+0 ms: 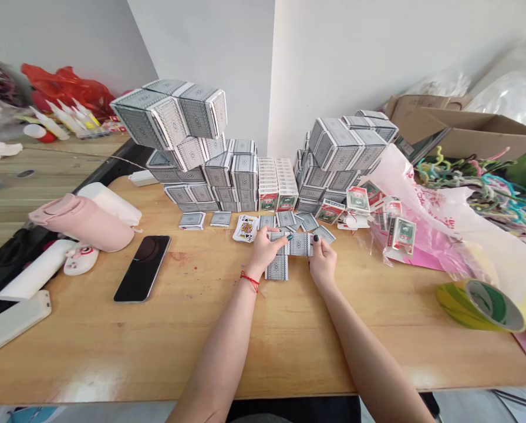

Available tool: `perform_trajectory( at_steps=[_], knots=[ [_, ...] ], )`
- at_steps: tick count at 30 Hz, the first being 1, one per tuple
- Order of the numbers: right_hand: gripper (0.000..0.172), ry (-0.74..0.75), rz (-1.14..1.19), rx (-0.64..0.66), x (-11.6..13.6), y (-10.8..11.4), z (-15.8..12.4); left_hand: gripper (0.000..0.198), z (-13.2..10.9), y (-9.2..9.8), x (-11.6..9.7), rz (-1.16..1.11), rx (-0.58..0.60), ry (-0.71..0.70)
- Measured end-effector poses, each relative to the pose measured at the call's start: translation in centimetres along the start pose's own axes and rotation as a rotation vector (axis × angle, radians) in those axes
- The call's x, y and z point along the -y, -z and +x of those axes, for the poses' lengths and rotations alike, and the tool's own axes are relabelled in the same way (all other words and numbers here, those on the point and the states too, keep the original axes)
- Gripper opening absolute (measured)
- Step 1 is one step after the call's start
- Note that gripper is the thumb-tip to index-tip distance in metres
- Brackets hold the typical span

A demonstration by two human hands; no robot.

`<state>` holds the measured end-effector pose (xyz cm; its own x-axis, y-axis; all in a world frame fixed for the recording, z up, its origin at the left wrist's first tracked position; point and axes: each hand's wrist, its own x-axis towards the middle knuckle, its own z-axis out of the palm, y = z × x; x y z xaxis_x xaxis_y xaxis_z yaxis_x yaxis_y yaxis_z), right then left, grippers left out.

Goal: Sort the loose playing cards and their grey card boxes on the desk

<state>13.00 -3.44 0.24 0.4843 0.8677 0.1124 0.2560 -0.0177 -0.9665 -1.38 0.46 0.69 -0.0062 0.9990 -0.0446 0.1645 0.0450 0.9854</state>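
Note:
Between my two hands is a piece made of grey-backed playing cards (299,245), with one part reaching to the right and another part (276,269) hanging down below. My left hand (263,251), a red cord on its wrist, pinches the piece at its left, thumb laid over the top. At the right edge my right hand (322,262) grips it between thumb and fingers. Just beyond lie several loose grey-backed cards (309,222). A face-up king card (246,228) rests to the left of them, close to my left hand.
Behind stand stacked blocks of folded cards, left (184,158) and right (333,158), with card boxes (268,201) between. A phone (142,268) and pink bottle (84,223) lie left. Right are a plastic bag (448,217), a tape roll (481,305) and a cardboard box (474,132).

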Motion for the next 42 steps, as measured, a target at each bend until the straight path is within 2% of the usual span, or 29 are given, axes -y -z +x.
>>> perform_trajectory(
  at_steps=[18, 25, 29, 33, 37, 42],
  knots=[
    [0.046, -0.034, 0.003, 0.236, 0.5, 0.1, 0.5, 0.031, -0.1, 0.2, 0.3, 0.094, -0.046, -0.063],
    [0.044, -0.086, 0.128, 0.358, 0.4, 0.6, 0.8, 0.031, 0.1, 0.1, 0.2, 0.072, -0.037, -0.085],
    [0.044, -0.120, 0.167, 0.328, 0.2, 1.1, 1.0, 0.028, 0.2, 0.3, -0.3, 0.048, -0.051, -0.151],
    [0.040, -0.107, 0.157, 0.290, -0.2, 1.0, 1.2, 0.027, 0.3, 0.5, -0.3, 0.043, -0.038, -0.132],
    [0.036, -0.061, 0.087, 0.273, -0.9, 0.7, 1.3, 0.035, 0.3, 0.6, -0.1, 0.057, -0.016, -0.115],
    [0.032, -0.085, 0.050, 0.267, -1.2, 0.7, 1.2, 0.036, 0.0, 0.6, -0.6, 0.070, -0.009, -0.140]
  ],
)
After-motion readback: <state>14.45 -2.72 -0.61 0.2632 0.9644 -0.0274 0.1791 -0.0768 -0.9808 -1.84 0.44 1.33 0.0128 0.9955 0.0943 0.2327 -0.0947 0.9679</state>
